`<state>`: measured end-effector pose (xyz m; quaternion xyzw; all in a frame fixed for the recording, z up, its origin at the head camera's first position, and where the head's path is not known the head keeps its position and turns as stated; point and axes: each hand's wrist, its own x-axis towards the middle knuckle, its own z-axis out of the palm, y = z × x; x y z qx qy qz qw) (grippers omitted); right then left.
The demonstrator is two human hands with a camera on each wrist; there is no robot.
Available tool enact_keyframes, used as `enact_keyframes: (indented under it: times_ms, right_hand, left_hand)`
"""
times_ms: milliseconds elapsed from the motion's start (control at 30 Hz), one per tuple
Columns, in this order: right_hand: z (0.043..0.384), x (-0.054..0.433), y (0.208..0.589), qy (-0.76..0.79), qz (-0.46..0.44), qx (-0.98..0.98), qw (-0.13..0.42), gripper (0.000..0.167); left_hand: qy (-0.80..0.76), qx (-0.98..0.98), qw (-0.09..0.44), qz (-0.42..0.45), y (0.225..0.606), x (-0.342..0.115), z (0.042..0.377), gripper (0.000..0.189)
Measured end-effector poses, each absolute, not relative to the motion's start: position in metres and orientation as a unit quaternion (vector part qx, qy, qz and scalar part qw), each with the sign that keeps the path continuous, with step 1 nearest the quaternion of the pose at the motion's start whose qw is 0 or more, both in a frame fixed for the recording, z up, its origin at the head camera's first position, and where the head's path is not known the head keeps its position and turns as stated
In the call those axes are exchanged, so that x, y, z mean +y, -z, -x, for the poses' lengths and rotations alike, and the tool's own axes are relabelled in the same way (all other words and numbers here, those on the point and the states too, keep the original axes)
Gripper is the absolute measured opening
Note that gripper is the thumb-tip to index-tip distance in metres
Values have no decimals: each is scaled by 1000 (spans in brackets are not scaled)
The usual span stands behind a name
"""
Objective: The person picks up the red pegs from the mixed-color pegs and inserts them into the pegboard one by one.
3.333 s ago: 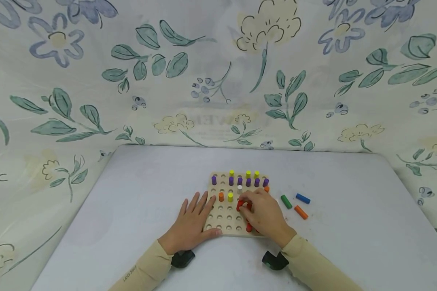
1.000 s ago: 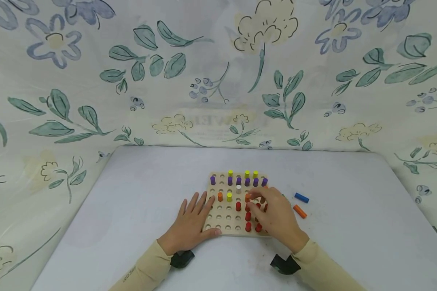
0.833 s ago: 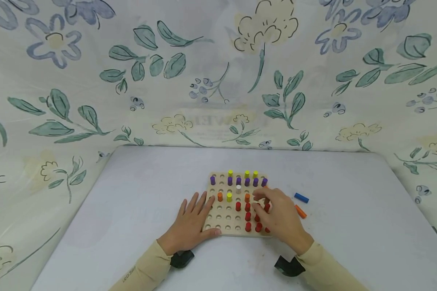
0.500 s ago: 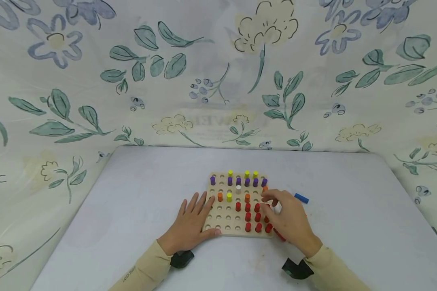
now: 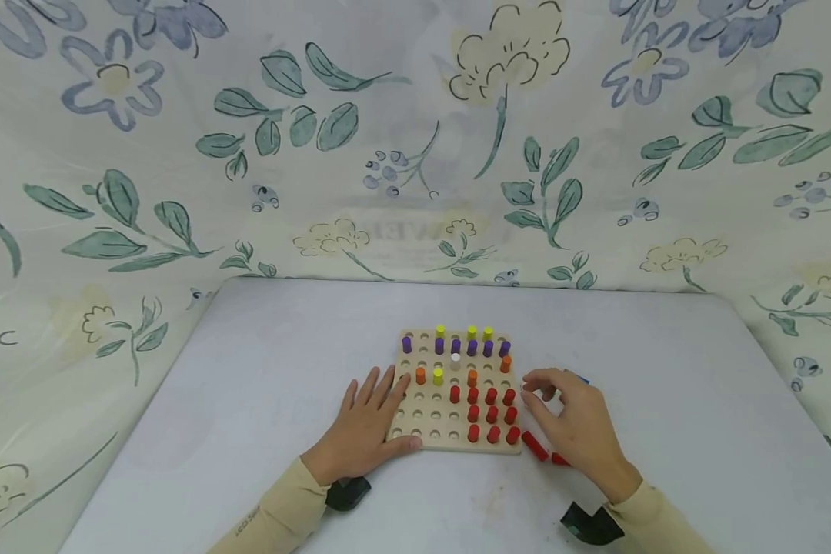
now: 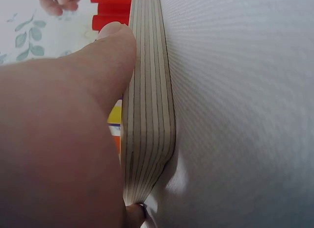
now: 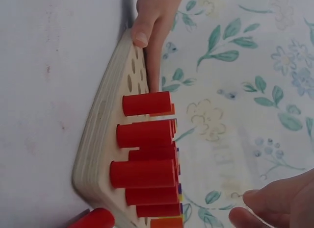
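Observation:
A pale wooden pegboard (image 5: 425, 442) lies on the table, with upright red pegs (image 5: 492, 414) at its near right. My left hand (image 5: 356, 435) rests on the board's left side, fingers spread, and its thumb (image 6: 115, 46) lies along the near edge in the left wrist view. To the right of the board hovers my right hand (image 5: 582, 419), fingers loosely bent and nothing seen between them. In the right wrist view a gap separates its fingertips (image 7: 255, 196). Two loose red pegs lie beside it, one (image 5: 535, 446) by the board's corner and one (image 5: 560, 459) partly under the hand.
Purple pegs (image 5: 472, 348) and yellow pegs (image 5: 472, 332) stand in the far rows, with a white peg (image 5: 455, 360) and several orange pegs (image 5: 472, 378) nearer. A blue peg (image 5: 582, 378) peeks out behind my right hand. Floral cloth (image 5: 388, 192) hangs behind the white table (image 5: 284, 331).
My right hand has let go of the pegs and moved right, off the board. It now covers the loose green and orange pegs seen earlier. My left hand has stayed in place.

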<state>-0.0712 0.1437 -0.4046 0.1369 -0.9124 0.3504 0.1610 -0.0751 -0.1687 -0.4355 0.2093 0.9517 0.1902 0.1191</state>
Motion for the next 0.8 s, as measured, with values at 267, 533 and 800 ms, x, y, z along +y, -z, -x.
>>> enact_keyframes:
  times_ms: [267,533,800]
  right_hand:
    - [66,158,415,-344,-144,-909,184,23]
    - [57,174,421,-341,-133,-917,158,24]
    - [50,188,426,-330,-124,-924,145,24]
  left_hand:
    - [-183,953,119,-208,437,-168,76,93]
    - [-182,954,118,-209,438,-168,76,93]
    - [-182,954,118,-209,438,-168,76,93]
